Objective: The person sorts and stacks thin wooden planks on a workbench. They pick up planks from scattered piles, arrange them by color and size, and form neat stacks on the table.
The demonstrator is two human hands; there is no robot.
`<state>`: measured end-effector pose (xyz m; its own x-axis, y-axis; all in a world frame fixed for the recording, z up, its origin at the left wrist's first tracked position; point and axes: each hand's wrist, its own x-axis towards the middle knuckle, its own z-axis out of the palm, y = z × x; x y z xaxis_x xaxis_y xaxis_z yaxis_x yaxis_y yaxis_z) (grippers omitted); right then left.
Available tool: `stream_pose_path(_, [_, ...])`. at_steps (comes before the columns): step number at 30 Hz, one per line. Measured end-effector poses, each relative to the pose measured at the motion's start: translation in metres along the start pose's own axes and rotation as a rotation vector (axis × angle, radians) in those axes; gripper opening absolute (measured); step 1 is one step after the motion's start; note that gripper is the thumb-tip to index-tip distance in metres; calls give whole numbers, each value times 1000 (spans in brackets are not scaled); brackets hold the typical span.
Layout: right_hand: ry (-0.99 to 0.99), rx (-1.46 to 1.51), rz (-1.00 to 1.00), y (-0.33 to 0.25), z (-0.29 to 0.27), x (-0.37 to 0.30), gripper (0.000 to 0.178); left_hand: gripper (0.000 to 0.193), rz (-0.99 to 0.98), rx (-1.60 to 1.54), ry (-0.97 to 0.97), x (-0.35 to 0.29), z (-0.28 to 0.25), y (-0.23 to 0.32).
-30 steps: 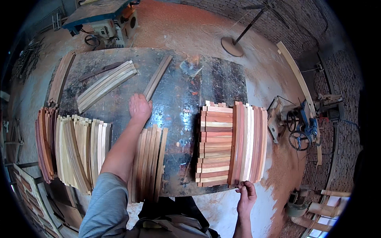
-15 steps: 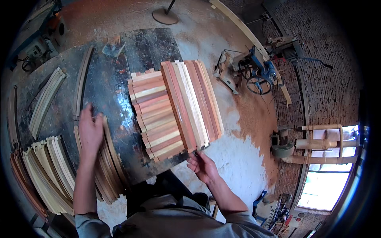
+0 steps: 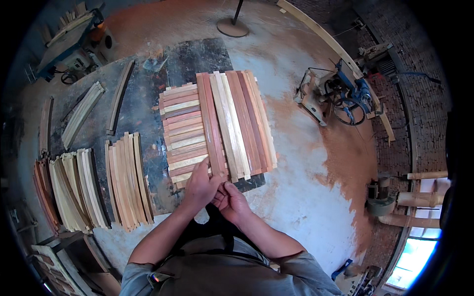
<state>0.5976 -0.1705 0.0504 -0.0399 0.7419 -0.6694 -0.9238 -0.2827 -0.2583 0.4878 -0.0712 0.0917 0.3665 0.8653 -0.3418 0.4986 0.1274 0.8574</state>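
Note:
A stack of wooden strips [image 3: 254, 123] lies on the dark worktable, its upper strips running across a lower layer of crosswise strips [image 3: 185, 123]. My left hand [image 3: 200, 187] is closed around the near end of a reddish wooden strip [image 3: 213, 133] at the stack's left side. Right beside it, my right hand [image 3: 233, 204] has its fingers curled in against the same end. Whatever those fingers pinch is hidden between the two hands.
Left on the worktable [image 3: 148, 93] stand bundles of curved strips, one pale brown [image 3: 127, 180], one cream [image 3: 74, 190]. More loose strips [image 3: 84, 116] lie beyond. A blue machine with wheels [image 3: 348, 96] stands right. A round metal base [image 3: 233, 28] is on the floor behind.
My left hand has come right, from above the pale brown bundle to the stack's near end. My right hand has shifted slightly left to meet it. The whole view has turned somewhat.

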Motion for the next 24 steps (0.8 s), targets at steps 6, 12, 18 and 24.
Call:
stream_pose_path(6, [-77, -231, -68, 5, -2, 2, 25, 56, -48, -102, 69, 15, 0, -10])
stream_pose_path(12, [-54, -917, -349, -8, 1, 8, 14, 52, -175, -198, 8, 9, -1, 7])
stream_pose_path(18, [-140, -1100, -349, -36, 11, -15, 19, 27, -273, -821, -56, -10, -18, -11])
stream_pose_path(24, [-132, -1013, -418, -37, 46, -3, 31, 31, -351, -1071, -116, -63, -18, -17])
